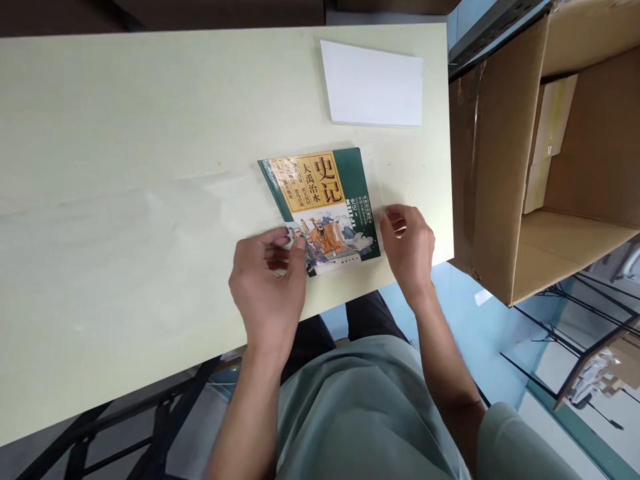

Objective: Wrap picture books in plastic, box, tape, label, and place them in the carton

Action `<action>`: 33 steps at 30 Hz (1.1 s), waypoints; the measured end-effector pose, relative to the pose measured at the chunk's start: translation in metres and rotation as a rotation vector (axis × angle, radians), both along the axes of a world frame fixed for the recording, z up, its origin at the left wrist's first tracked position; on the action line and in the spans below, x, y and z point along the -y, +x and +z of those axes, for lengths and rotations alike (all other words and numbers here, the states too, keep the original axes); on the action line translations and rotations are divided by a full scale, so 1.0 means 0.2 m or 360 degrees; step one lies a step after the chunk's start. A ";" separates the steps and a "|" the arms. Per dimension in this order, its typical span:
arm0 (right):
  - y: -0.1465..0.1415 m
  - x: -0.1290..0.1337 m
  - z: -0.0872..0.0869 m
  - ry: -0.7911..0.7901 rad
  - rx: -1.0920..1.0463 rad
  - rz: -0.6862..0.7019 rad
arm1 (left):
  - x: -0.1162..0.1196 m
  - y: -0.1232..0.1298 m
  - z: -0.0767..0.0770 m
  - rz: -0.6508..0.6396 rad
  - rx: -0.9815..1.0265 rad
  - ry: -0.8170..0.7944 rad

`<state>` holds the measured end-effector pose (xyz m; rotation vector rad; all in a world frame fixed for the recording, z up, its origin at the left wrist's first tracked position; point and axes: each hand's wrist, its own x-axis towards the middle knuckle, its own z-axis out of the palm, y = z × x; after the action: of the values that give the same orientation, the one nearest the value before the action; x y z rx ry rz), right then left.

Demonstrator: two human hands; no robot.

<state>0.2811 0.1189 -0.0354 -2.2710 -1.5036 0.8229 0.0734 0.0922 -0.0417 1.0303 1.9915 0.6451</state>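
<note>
A book [325,207] with a dark green, yellow and illustrated cover lies near the front edge of the table. Its left part tilts up off the surface. Under and around it spreads a thin clear plastic film [150,260], running far to the left and showing a narrow margin on the right. My left hand [273,280] is closed on the book's lower left edge, thumb on top of the cover. At the right side, my right hand [407,243] pinches the margin of the film just beside the book, its fingertips partly hidden.
A white sheet or thin stack of paper [375,87] lies at the table's back right. The pale table [125,100] ends just right of my right hand. Beyond that edge stands an open cardboard box [493,153] with smaller cartons [550,140] inside.
</note>
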 end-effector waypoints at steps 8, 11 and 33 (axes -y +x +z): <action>-0.04 -0.03 -0.10 0.0031 0.0114 0.0129 | 0.01 -0.01 -0.06 0.0104 0.0145 0.0073; -0.05 -0.01 -0.06 0.0148 0.0091 0.0220 | 0.03 -0.02 -0.07 0.0169 0.0210 0.0058; -0.93 0.22 0.44 -0.0125 -0.0760 0.0574 | 0.18 -0.52 0.21 0.0537 0.0613 0.0147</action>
<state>0.0955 0.0747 0.0534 -1.6911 -1.6749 1.4257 -0.0306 0.0570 -0.0006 0.5665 1.8135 1.0404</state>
